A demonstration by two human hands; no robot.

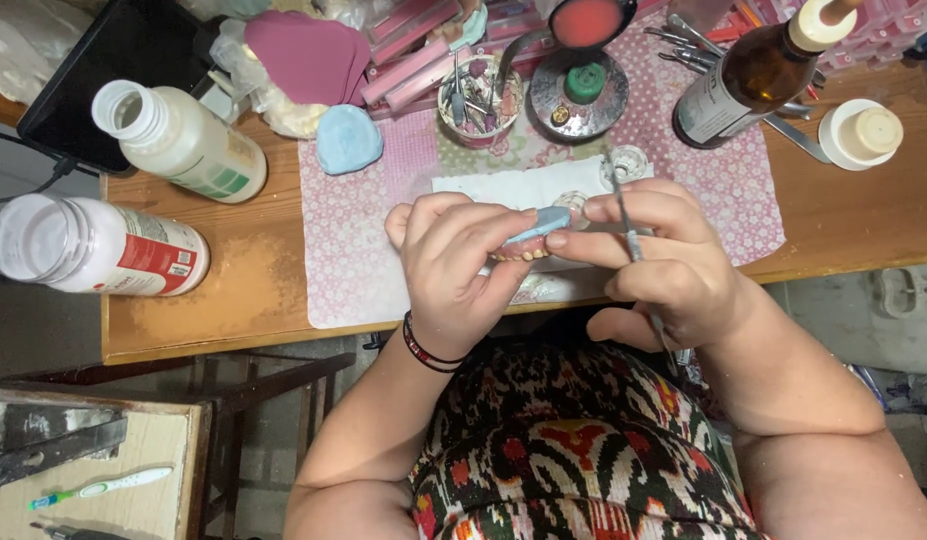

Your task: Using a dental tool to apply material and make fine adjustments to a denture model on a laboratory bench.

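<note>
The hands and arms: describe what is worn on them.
Both arms are bare, with no sleeves showing. The left hand has a thin black and red bracelet around its wrist. The right hand shows no bracelet or watch.

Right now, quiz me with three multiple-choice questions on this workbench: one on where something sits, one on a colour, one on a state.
1. Where does the brown glass bottle lie?
A. far right of the bench
B. near left corner
C. on the lower side table

2. What colour is the slab on the denture piece held in the left hand?
A. green
B. light blue
C. black

3. The nearer white plastic bottle at left is
A. capped
B. uncapped, lying on its side
C. upright and sealed

Answers:
1 A, it lies tilted on the patterned cloth near the right edge.
2 B, a pale blue slab shows above the teeth, between the fingers; the right hand holds a thin metal tool.
3 B, its open mouth shows.
</note>
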